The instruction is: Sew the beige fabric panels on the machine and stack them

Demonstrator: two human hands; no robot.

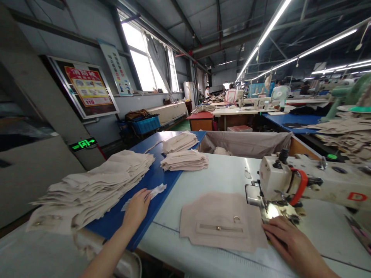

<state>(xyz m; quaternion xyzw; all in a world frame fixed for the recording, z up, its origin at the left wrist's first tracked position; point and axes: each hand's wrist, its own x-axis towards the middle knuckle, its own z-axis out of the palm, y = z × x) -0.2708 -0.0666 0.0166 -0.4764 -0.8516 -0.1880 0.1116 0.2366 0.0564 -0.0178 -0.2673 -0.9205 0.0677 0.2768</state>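
My left hand [136, 206] is over the blue tabletop, its fingers closed on a thin, crumpled white strip [159, 189] that pokes out on both sides. My right hand [285, 235] lies with outstretched fingers at the right edge of a beige fabric panel [208, 212], just below the lit needle area of a sewing machine [285, 181]. The panel lies flat on the pale machine table. On it are a stitched rectangle with a zipper [219, 228] and a small metal ring-like fitting [237, 219]. The right thumb is hidden.
A long fanned pile of beige panels [98, 185] lies left of my left hand. Two smaller stacks [184, 160] sit at the far edge of the blue top. Behind the table is a cloth-lined bin [246, 143]. Scissors [358, 229] lie at the right.
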